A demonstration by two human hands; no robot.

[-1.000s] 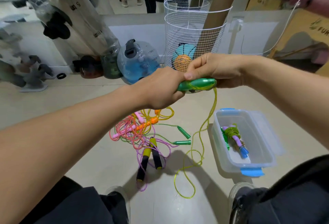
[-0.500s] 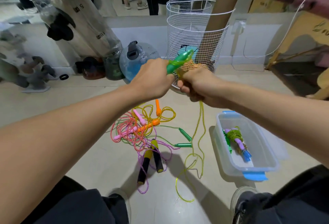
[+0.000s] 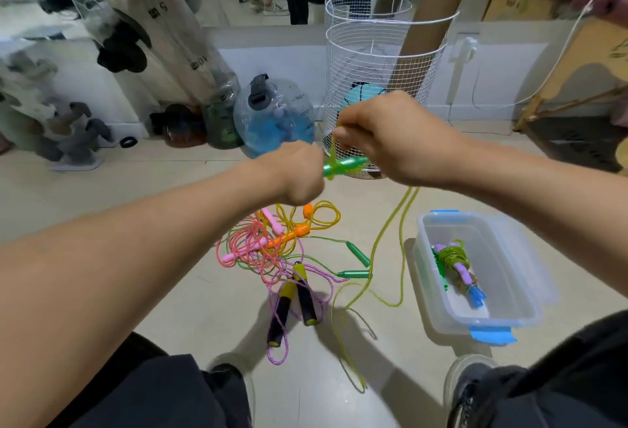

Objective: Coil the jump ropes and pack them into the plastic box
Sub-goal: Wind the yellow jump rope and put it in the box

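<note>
Far left of the floor: clear water bags (image 3: 170, 50) leaning on the wall, a round blue water jug (image 3: 275, 118) next to them. Not part of the job.

My left hand (image 3: 295, 172) is closed round one end of the green handles (image 3: 343, 166), holding them level as the core to wind on. The right hand (image 3: 390, 135) pinches the yellow-green rope (image 3: 390, 223) just above the handles, fingers curled, and lays a turn across them. So I read this as mid-wrap, with few turns on so far.

Most of that rope hangs slack from the hands down to the floor and trails between the pile and the box. It needs light tension on each turn or the loops will slide off the smooth handles.

Floor, middle: tangled pile of ropes (image 3: 272, 250) not yet done: pink, orange, green, plus a purple one with black-and-yellow grips. They are crossed over each other, so expect snags when pulling one free.

White wire basket (image 3: 380, 87) behind the hands.

Floor, right: plastic box (image 3: 530, 317), open, with one coiled rope bundle (image 3: 457, 264) inside. Room left for more. I judge the task is early.
</note>
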